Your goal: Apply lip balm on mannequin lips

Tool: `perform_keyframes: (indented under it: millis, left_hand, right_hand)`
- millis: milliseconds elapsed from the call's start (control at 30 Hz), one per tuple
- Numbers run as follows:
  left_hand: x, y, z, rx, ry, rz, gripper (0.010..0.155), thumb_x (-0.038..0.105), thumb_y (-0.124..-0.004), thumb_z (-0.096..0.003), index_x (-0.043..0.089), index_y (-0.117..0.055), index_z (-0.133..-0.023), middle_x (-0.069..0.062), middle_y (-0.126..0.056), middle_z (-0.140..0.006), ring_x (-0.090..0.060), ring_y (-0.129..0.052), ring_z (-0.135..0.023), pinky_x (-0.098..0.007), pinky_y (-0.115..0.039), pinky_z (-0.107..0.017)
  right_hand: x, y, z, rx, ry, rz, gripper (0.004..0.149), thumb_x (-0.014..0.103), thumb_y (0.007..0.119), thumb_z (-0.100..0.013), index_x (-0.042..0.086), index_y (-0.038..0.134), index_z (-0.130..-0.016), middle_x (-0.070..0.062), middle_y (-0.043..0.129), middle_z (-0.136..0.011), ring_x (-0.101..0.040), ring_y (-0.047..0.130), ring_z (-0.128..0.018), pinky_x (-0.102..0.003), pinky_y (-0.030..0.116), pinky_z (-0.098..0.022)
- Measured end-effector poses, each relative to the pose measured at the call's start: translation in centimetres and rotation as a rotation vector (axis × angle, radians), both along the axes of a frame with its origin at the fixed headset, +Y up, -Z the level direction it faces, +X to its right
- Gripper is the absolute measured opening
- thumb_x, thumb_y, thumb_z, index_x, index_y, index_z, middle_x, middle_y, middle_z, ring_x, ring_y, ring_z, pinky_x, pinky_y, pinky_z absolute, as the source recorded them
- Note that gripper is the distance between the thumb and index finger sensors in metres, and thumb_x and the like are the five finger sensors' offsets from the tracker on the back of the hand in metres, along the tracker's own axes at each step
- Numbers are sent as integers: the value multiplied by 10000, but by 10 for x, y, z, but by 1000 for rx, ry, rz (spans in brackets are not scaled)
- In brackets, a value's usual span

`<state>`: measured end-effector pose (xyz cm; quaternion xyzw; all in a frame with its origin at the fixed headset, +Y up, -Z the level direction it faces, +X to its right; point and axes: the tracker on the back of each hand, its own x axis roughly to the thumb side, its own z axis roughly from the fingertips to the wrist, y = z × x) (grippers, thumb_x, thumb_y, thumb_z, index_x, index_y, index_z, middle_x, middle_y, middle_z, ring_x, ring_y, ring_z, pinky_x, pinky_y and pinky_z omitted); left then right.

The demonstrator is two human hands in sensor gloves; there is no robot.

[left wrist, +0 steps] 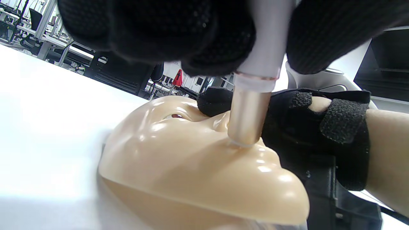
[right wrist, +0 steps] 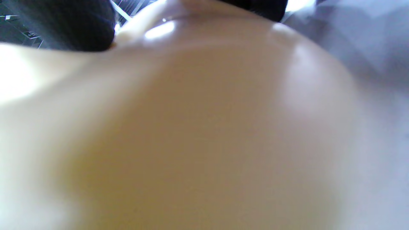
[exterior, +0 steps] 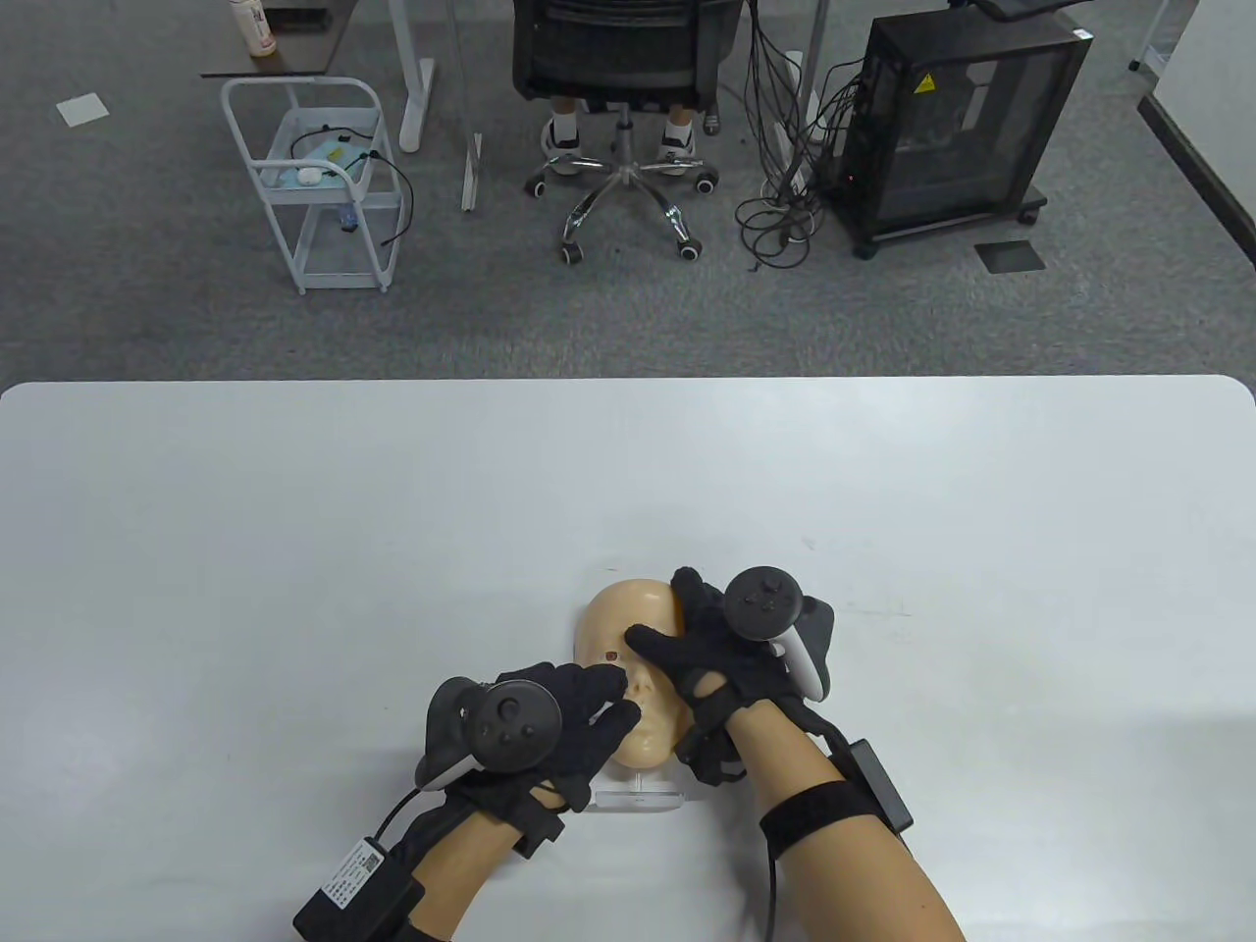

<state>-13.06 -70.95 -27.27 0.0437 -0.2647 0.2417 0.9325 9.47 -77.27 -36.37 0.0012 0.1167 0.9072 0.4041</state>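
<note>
Lip balm stick point(left wrist: 252, 108), pinched in my left hand point(exterior: 549, 711), touches the mannequin face point(left wrist: 179, 159) while my right hand point(exterior: 711, 653) grips its side.

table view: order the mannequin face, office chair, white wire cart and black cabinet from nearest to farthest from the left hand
1. mannequin face, touching the left hand, on the table.
2. white wire cart, on the floor, far left.
3. office chair, beyond the table, centre; close to the cart's rank.
4. black cabinet, far right.
</note>
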Motion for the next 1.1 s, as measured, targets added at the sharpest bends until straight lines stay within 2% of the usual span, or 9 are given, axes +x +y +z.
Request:
perform_keyframes:
  millis: [433, 533, 667, 733, 1100]
  left_hand:
    - [-4, 2, -2, -30, 12, -24, 476, 525, -889, -569, 173, -837, -885, -112, -997, -593, -238, -974, -289, -561, -789, -467]
    - [-6, 5, -1, -16, 5, 34, 475, 528, -886, -570, 178, -833, -886, -108, -996, -597, -235, -975, -292, -558, -791, -468]
    - [0, 0, 0, -53, -41, 185, 475, 521, -887, -568, 176, -826, -890, -115, -990, -606, -243, -972, -301, -565, -783, -472]
    - [5, -2, 1, -43, -74, 197, 478, 518, -883, -567, 176, -820, -895, -117, -983, -619, -251, -969, -317, -572, -772, -485]
    - [23, -6, 4, 24, -90, 64, 470, 515, -879, -568, 185, -816, -899, -118, -976, -638, -260, -964, -338, -578, -759, -497]
  right_hand:
    - [0, 0, 0, 1, 2, -2, 965, 676, 879, -453, 177, 390, -1119, -203, 488, -1170, -471, 563, -1040, -651, 427, -696]
    - [0, 0, 0, 1, 2, -2, 964, 675, 878, -454, 178, 389, -1119, -205, 486, -1171, -474, 562, -1040, -652, 426, -696]
    - [0, 0, 0, 1, 2, -2, 962, 673, 878, -455, 177, 390, -1119, -208, 487, -1169, -475, 562, -1039, -653, 426, -695]
    - [0, 0, 0, 1, 2, -2, 963, 673, 878, -455, 175, 390, -1119, -206, 486, -1170, -475, 559, -1040, -654, 425, -695]
    - [-1, 1, 0, 3, 8, 3, 961, 673, 877, -456, 173, 394, -1119, -208, 489, -1169, -480, 560, -1038, -660, 424, -694]
